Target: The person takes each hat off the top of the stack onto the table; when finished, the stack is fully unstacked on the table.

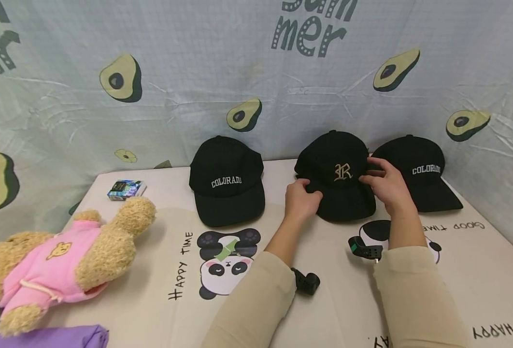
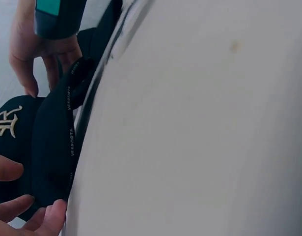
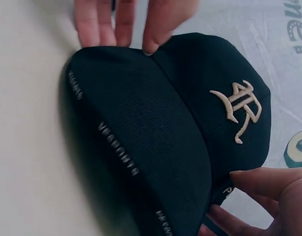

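Observation:
A black baseball cap [image 1: 321,154] with a gold letter R stands between my two hands at the back of the table. Its left side is pinched by my left hand [image 1: 301,200], thumb on top near where brim meets crown. On the opposite side my right hand [image 1: 389,188] grips the crown's lower edge, with its thumb in front. In the right wrist view, white lettering runs along the brim [image 3: 136,108]. Black COLORADO caps sit on either side: one at left [image 1: 223,159], another at right [image 1: 413,153], partly behind the right hand.
A plush bear [image 1: 65,261] in a pink hoodie lies at the left, with a small patterned box [image 1: 127,189] behind it and purple cloth [image 1: 48,338] in front. An avocado-print curtain [image 1: 195,58] hangs along the back. Panda drawings mark the cream table cover [image 1: 152,290].

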A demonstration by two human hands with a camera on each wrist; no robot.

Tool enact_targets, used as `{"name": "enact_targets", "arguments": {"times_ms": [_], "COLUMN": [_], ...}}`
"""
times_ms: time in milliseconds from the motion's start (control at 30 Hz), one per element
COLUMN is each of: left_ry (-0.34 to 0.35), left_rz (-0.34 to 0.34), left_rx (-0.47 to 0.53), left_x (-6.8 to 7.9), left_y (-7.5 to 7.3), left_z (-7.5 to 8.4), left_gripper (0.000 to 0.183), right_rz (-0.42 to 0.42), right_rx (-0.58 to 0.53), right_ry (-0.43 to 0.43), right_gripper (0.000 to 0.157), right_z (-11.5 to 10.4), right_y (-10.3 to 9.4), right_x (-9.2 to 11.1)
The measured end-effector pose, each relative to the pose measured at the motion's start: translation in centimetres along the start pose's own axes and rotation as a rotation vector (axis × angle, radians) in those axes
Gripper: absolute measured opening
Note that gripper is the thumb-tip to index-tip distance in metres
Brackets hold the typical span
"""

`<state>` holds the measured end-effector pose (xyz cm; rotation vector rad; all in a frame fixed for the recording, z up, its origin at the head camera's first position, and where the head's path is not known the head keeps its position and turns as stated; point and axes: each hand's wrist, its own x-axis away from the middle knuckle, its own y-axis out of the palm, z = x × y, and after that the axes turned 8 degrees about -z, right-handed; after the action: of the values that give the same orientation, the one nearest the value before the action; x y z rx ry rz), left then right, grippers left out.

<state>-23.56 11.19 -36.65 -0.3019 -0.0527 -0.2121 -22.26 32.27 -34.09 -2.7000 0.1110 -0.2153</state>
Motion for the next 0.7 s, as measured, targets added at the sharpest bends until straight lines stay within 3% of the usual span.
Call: {"name": "enact_targets", "arguments": {"times_ms": [200, 700], "left_ry": [-0.020, -0.045], "left_rz": [-0.004, 0.008], "left_rx": [-0.054, -0.097], "left_x": [-0.2, -0.8], "left_y": [0.5, 1.1], "left_z": [0.4, 1.0], "left_gripper": [0.046, 0.045], "right_rz": [0.005, -0.052], "right_rx": [0.002, 0.086], "right_ry": [0.030, 0.011], "right_gripper": [0.067, 0.065], "right_z": [0.7, 0.9], "right_y": [-0.1, -0.7], "right_x": [0.0, -1.0]}}
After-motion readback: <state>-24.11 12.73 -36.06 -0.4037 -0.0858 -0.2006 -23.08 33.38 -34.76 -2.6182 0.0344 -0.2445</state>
